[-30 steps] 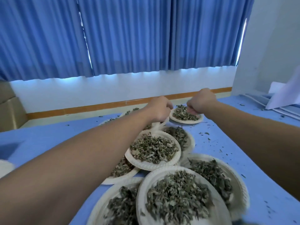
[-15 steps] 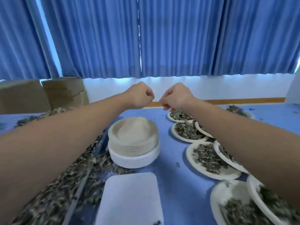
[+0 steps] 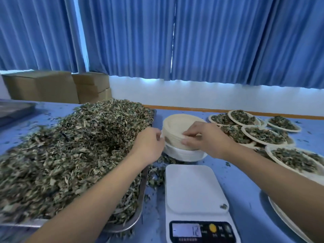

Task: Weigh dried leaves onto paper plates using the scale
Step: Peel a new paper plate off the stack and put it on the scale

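Looking through the head view, I see both bare forearms reaching to a stack of round, cream-coloured paper plates (image 3: 177, 123). It stands on the blue table (image 3: 245, 199) just behind the white digital scale (image 3: 194, 190). The right hand (image 3: 205, 139) pinches the near rim of the uppermost plates, with thumb and curled fingers closed on it. The left hand (image 3: 149, 146) lies against the stack's left edge. Its fingers curl out of sight behind the knuckles, so I cannot tell whether they grip. The scale's platform bears one leaf fragment (image 3: 223, 206) at its near right corner, and the digits on the lit display are blurred. To the left, a heap of dried grey-green leaves (image 3: 78, 146) overflows a shallow metal tray (image 3: 138, 213). To the right, leaf-filled paper plates (image 3: 263, 135) overlap one another. Behind stand blue pleated curtains (image 3: 228, 41) and brown cardboard boxes (image 3: 52, 88).
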Demonstrator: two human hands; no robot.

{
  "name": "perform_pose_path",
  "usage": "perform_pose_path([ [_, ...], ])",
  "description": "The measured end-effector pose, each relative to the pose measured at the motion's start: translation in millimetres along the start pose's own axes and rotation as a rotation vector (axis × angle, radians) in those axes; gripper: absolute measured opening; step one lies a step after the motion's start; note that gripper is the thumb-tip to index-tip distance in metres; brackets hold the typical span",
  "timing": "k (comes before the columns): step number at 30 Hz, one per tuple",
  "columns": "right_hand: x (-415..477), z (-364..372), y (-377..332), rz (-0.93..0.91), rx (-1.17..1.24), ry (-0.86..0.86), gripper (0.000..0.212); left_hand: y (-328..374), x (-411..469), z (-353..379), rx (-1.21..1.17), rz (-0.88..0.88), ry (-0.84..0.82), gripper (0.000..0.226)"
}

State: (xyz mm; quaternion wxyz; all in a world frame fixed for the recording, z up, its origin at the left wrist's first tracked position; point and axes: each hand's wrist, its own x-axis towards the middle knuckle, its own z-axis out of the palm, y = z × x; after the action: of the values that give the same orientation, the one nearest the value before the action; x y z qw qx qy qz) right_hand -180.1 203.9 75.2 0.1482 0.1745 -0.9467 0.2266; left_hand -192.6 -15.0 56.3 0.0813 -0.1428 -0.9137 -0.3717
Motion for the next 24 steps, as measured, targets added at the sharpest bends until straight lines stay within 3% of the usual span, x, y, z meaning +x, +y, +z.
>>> perform_pose_path([
  [2,0,-1,4,-0.016,0.040,0.016,0.018,1,-15,4,0.050,0.046,-0.003,0.020],
  [7,14,-13,10,0.052,0.210,-0.060,0.017,10,-34,10,0.277,0.110,-0.205,0.021],
  [10,20,-20,11,0.056,0.201,-0.123,0.020,17,-40,12,0.334,0.102,-0.188,0.016],
  [13,24,-24,12,0.062,0.226,-0.163,0.019,24,-38,8,0.236,0.116,-0.117,0.016],
  [15,25,-25,13,0.057,0.263,-0.168,0.018,31,-36,4,0.026,0.056,-0.108,0.012],
  [19,24,-25,14,0.035,0.342,-0.148,0.013,47,-30,7,-0.794,-0.301,-0.131,0.011],
  [24,24,-26,19,0.003,0.376,-0.123,0.011,57,-12,17,-1.158,-0.510,-0.057,0.018],
])
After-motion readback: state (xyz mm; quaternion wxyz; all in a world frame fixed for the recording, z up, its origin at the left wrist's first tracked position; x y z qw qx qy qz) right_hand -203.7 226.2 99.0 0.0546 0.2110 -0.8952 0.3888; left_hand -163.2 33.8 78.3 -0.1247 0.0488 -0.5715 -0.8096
